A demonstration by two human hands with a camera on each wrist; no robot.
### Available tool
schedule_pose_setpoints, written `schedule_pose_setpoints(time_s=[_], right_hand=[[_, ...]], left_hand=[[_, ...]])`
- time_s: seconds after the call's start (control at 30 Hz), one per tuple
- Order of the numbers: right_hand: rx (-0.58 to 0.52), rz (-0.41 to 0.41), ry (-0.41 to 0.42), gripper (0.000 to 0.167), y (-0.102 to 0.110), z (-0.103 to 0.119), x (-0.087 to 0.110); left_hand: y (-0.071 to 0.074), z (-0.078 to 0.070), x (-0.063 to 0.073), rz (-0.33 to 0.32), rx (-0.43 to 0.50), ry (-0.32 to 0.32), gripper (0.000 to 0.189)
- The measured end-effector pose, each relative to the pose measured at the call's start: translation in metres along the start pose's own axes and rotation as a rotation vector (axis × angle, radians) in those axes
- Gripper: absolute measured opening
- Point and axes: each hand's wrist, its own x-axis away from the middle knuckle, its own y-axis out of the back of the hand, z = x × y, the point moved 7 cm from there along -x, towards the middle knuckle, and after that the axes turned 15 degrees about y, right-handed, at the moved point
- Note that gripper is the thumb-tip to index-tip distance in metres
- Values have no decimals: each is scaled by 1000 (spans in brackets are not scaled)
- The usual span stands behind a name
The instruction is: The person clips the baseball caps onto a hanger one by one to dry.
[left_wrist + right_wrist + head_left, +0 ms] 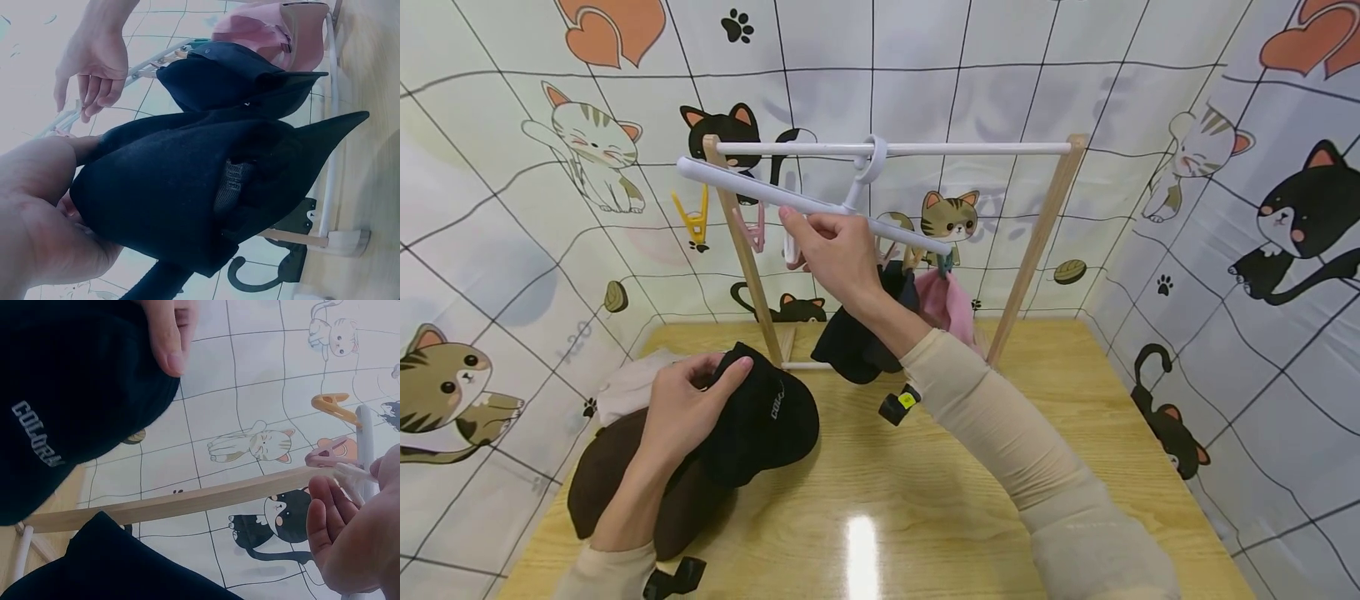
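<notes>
1. The black cap (778, 429) is gripped by its edge in the left hand (688, 404), below the hanger's left half.
2. The white clip (355, 471), above the cap, appears pinched by the right hand (838, 258).
3. The hanger (737, 187) is slanted lengthwise, right end lower, hung from the rack's bar (970, 149).

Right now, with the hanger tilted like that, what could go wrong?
1. The hanger slopes down toward the end holding the clipped pink cap; a push there might swing it or slide it along the white rod.
2. The left hand holds the black cap near one edge, so it could slip.
3. The right hand is at the white clip; pulling might tip the hanger.
</notes>
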Motion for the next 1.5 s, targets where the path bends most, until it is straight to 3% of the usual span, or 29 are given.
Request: schedule_pose_setpoints(time_s=[0.37, 0.57, 0.9, 1.23, 1.5], right_hand=[[-35, -56, -34, 39, -1, 0, 3], [4, -78, -44, 37, 0, -4, 5], [91, -17, -42, 37, 7, -15, 6], [156, 38, -51, 43, 9, -15, 7], [52, -31, -93, 34, 8, -17, 9]], left_hand=[[-8, -16, -11, -26, 69, -23, 26], [-14, -24, -14, -28, 64, -40, 28], [-26, -29, -24, -3, 33, -17, 38], [-30, -37, -29, -2, 81, -33, 35], [-36, -41, -31, 8, 100, -32, 37]])
